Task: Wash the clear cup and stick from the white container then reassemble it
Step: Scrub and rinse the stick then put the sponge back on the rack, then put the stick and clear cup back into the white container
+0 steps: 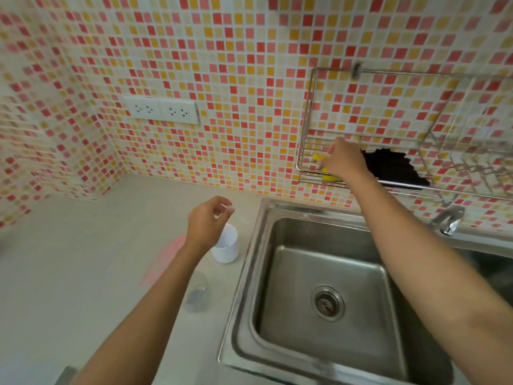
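Right hand [345, 159] in wire rack [312, 145], fingers [327, 164] curled on yellow sponge [330, 177]; left hand [206, 222] loosely curled above white container [227, 247], clear cup [197, 294] near on table [83, 259].

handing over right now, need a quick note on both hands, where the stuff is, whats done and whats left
Left hand: raised over the white container, fingers curled; I cannot tell if they pinch the stick.
Right hand: grips the sponge in the wall rack.
Clear cup: out of the container, on the counter left of the sink.
Done: cup taken out.
Left: wash cup and stick, reassemble.
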### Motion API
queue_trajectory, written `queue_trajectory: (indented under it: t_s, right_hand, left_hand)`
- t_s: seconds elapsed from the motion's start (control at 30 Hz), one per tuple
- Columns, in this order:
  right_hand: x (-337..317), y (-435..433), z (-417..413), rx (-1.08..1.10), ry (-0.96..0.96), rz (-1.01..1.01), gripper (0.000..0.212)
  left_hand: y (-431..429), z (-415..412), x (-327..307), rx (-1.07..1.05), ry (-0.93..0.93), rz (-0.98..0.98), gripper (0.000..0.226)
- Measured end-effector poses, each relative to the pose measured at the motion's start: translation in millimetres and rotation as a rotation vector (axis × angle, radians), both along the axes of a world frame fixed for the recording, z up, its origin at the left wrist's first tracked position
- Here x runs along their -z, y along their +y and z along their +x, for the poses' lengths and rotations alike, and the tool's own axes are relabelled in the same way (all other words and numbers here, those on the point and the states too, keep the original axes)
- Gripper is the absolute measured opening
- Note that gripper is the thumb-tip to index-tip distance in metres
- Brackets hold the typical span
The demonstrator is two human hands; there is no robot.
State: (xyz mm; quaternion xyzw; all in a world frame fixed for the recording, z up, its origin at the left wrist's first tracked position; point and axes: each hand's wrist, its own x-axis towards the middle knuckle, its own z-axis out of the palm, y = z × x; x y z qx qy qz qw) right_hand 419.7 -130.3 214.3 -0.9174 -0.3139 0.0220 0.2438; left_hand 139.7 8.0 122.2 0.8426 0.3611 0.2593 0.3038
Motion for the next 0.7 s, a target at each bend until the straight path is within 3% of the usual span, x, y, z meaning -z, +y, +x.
queue_trajectory:
  t_s: [0.1,0.2,0.33,0.47,0.57,0.7]
  right_hand:
    - [3.4,3.5,-0.8,0.042,-0.053,0.004,0.023]
    - [9.8,-1.7,-22.3,0.021,-0.302,0.261,0.023]
    - [38.9,-7.8,-91.6,-0.303,-0.522,0.491,0.02]
    - [117.9,9.4,-142.4,-0.557,-0.274,0.334,0.028]
    - [163.5,26.9,-164.4,-0.586,0.018,0.081,0.052]
    - [195.1,48.4,-176.6,-0.551,0.332,0.004,0.085]
  left_hand:
    - [12.8,-12.5,11.7,-0.027,0.063,0.007,0.013]
    - [25.3,-20.7,26.3,-0.027,0.13,0.035,0.012]
    - [37.5,-26.7,47.2,0.023,0.228,0.077,0.01]
    - [43.2,-28.1,60.6,0.054,0.289,0.102,0.011]
    - [46.8,-28.4,67.2,0.082,0.307,0.105,0.011]
    - [52.9,-27.8,73.5,0.077,0.289,0.086,0.011]
